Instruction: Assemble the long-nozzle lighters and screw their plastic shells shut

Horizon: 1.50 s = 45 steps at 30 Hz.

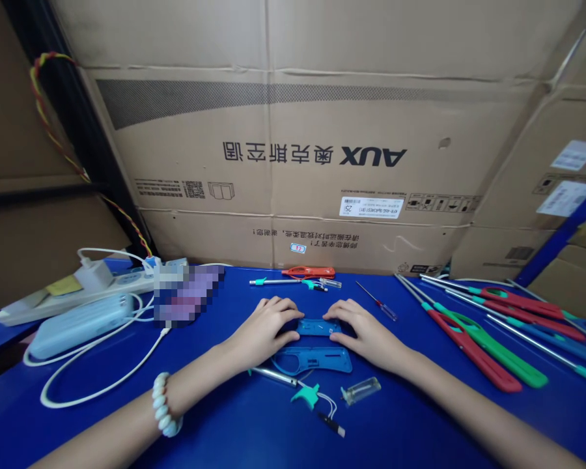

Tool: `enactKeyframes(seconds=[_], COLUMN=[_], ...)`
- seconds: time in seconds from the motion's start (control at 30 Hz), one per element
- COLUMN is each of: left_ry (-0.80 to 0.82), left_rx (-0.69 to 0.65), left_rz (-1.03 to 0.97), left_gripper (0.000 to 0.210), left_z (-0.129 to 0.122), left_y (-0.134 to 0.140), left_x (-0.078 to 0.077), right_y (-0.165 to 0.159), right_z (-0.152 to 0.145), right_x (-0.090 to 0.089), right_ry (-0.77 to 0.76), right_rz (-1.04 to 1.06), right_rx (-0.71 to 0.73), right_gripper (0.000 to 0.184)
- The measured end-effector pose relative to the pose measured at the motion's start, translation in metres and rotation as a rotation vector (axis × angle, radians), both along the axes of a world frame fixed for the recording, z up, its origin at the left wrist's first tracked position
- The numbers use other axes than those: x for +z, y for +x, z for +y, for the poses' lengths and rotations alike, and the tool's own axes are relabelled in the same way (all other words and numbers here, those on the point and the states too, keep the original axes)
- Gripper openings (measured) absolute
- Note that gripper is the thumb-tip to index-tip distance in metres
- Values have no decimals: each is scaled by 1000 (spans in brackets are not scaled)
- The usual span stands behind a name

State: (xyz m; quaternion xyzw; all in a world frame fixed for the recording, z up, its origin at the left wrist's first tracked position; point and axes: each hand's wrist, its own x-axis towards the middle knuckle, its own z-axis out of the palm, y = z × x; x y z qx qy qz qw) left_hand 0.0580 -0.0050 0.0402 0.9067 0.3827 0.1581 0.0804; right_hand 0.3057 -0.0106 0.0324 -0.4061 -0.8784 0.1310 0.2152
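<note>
A blue plastic lighter casing half (317,327) is gripped at its left end by the thumb and fingers of my left hand (269,327). At its other end, my right hand (364,333) pinches it the same way. Just in front lies a second blue casing half (328,359) with a loop handle. Nearer to me are loose parts: a metal tube (276,376), a teal trigger (306,395) with white wires, a black igniter (331,425) and a clear fuel tank (363,391).
Behind my hands lie an orange-red lighter casing (312,272), another metal tube (276,282) and a screwdriver (381,309). Several long lighters, including a green one (498,348), rest at right. A light-blue power bank (83,326), cables and a power strip (34,303) occupy the left; cardboard (312,117) stands behind.
</note>
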Motion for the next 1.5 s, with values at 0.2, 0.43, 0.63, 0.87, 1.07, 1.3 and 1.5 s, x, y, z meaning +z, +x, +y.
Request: enactKeyframes(seconds=[0.2,0.43,0.63,0.87,1.07,1.3,1.5], left_ry=[31,14,27,48,41,57,79], left_rx=[-41,-215,-276,-295,-268,-244,-201], left_rz=[-132,-80,-38,34,50,28,-11], left_gripper=[19,11,16,15,16,16,17], left_z=[-12,-42,-47,-44,-45,-43,-35], left_y=[-8,5,9,9,8,10,8], left_x=[12,27,24,21,17,15,19], right_y=[7,-1,0,4,11,8,16], right_z=[-11,-30,-27,-27,-39,-45,-41], right_x=[14,17,13,28,50,43,46], right_ry=[36,-75,-10,-8,-268,-286,-369], right_rz=[33,-115,-96,-106,-244,-358,-418], right_rx=[-62,32,-2,-1,115,135,30], right_gripper=[12,29,22,12,12,23,22])
